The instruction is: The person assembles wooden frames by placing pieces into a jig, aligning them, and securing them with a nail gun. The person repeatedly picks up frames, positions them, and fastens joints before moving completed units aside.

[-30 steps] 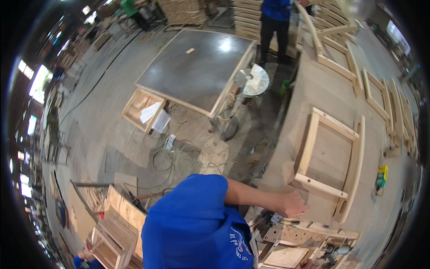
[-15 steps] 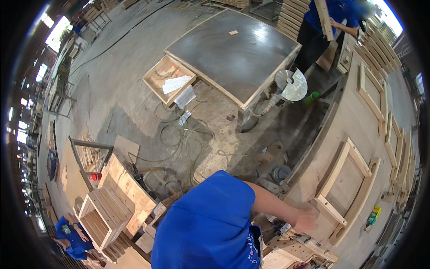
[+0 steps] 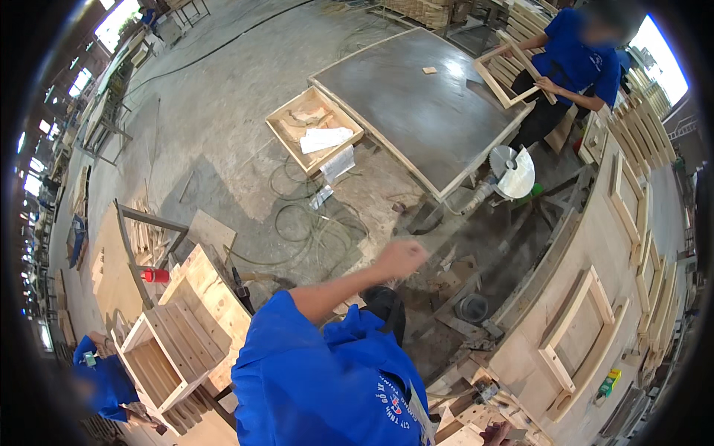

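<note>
My left hand (image 3: 401,258) is out over the floor, in front of the workbench. Its fingers look curled in, slightly blurred, and whatever they may hold is hidden. My right hand (image 3: 494,433) is partly cut off by the lower edge, fingers bent by a small greyish piece I cannot make out. It is among light wooden parts (image 3: 462,435) at the near end of the long table. On that table (image 3: 513,349), to the right, lies a rectangular wooden frame (image 3: 573,327). A green and yellow box (image 3: 610,383) lies beside the frame.
A circular saw blade (image 3: 504,161) with a guard stands at the dark-topped table (image 3: 416,97). A co-worker (image 3: 580,59) holds a wooden frame (image 3: 513,70) there. A wooden tray (image 3: 290,115) with papers, a hose (image 3: 305,227) on the floor and a slatted crate (image 3: 175,353) are leftward.
My left hand has swung from the tabletop at right up and leftward over the floor. The view has shifted. The co-worker at the back now holds a wooden frame in both hands.
</note>
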The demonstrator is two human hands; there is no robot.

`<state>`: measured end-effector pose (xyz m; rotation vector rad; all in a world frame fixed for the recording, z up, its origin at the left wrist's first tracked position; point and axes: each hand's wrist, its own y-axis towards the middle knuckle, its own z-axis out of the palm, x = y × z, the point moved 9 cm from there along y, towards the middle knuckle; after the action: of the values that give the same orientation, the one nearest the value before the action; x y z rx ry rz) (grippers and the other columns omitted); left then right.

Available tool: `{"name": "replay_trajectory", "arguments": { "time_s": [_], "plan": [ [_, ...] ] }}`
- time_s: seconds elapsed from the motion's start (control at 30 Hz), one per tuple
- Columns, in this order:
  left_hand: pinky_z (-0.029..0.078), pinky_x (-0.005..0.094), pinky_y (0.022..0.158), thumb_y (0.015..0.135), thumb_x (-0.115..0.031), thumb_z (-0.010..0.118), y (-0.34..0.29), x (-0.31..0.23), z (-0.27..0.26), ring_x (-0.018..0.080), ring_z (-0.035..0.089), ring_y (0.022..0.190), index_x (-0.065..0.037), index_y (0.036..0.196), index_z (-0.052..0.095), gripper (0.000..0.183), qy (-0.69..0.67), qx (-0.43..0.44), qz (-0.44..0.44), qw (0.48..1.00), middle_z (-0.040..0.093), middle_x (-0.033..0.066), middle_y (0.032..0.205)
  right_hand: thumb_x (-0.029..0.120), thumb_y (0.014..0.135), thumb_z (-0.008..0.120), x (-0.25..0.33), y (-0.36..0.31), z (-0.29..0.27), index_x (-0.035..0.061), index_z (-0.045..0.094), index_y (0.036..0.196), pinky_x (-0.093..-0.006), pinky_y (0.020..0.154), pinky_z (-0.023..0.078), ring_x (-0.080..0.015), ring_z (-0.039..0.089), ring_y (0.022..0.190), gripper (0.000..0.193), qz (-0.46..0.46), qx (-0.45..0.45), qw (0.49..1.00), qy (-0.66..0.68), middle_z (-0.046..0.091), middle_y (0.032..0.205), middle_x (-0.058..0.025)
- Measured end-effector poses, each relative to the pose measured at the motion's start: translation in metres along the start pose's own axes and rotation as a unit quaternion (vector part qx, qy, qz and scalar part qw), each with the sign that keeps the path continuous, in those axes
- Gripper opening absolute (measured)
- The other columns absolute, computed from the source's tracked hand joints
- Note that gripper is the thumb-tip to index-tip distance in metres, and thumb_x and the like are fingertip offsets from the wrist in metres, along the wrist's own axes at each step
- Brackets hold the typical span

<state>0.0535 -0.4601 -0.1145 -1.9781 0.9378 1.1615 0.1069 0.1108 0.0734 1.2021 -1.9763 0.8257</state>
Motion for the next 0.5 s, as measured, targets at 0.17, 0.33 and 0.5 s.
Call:
{"name": "replay_trajectory", "arguments": {
  "time_s": [0.17,0.33,0.5],
  "plan": [
    [0.059,0.0515,0.079,0.096,-0.04,0.063,0.074,0.151,-0.177,0.0452,0.074,0.088,-0.007,0.099,0.08,0.037,0.124,-0.261,-0.136,0.948,0.075,0.0243,0.09,0.053,0.102,0.071,0.069,-0.015,0.073,-0.0023,0.068,0.109,-0.0433,0.074,0.056,-0.0272,0.068,0.085,0.055,-0.074,0.064,0.991,-0.09,0.074,0.103,-0.0217],
    [0.059,0.0505,0.077,0.097,-0.037,0.067,0.157,0.227,-0.297,0.0426,0.075,0.086,-0.006,0.098,0.081,0.034,0.146,-0.375,-0.188,0.896,0.077,0.0219,0.09,0.044,0.104,0.071,0.081,-0.006,0.175,-0.0027,0.069,0.118,-0.0388,0.082,0.054,-0.0222,0.066,0.095,0.049,0.046,0.151,0.985,-0.07,0.073,0.108,-0.0143],
    [0.059,0.0527,0.085,0.097,-0.037,0.067,0.257,0.265,-0.372,0.0412,0.075,0.093,-0.009,0.101,0.082,0.032,0.187,-0.37,-0.235,0.879,0.078,0.0205,0.097,0.028,0.106,0.069,0.094,0.001,0.279,-0.0051,0.07,0.121,-0.0368,0.078,0.054,-0.0189,0.066,0.095,0.037,0.088,0.26,0.95,-0.146,0.074,0.111,-0.0129]
  ]
}}
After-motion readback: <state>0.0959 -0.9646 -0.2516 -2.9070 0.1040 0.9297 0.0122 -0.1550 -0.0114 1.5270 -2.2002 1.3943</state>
